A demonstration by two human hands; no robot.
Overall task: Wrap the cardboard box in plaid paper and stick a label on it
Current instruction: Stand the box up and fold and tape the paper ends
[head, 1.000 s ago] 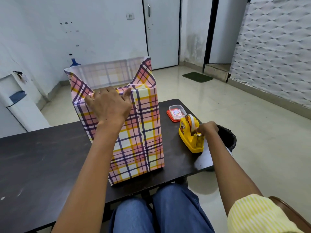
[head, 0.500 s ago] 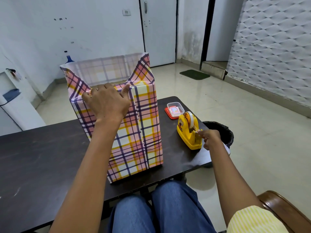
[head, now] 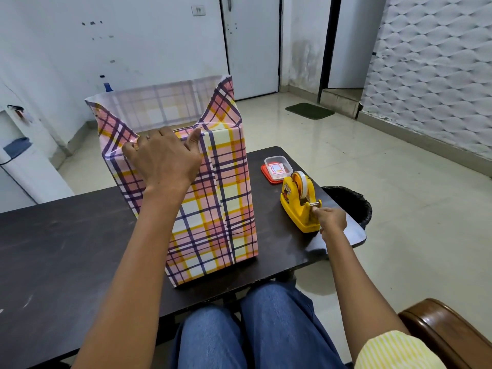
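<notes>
A tall box wrapped in pink, yellow and purple plaid paper (head: 213,203) stands upright on the dark table (head: 66,249). Its top paper flaps still stand up, open. My left hand (head: 162,158) lies flat on the folded near flap at the box's top edge and presses it down. To the right sits a yellow tape dispenser (head: 299,203) with a roll of clear tape. My right hand (head: 331,218) pinches the tape end at the dispenser's cutter. A small clear container with a red lid (head: 275,169), holding labels, lies behind the dispenser.
A black-lined waste bin (head: 351,203) stands on the floor off the table's right edge. A wooden chair arm (head: 439,323) is at lower right. A white appliance (head: 24,166) stands at far left. My knees sit under the table's near edge.
My right hand drew back from the dispenser's cutter toward me with the tape end, then came back close to the cutter. My left hand kept pressing the box's top flap.
</notes>
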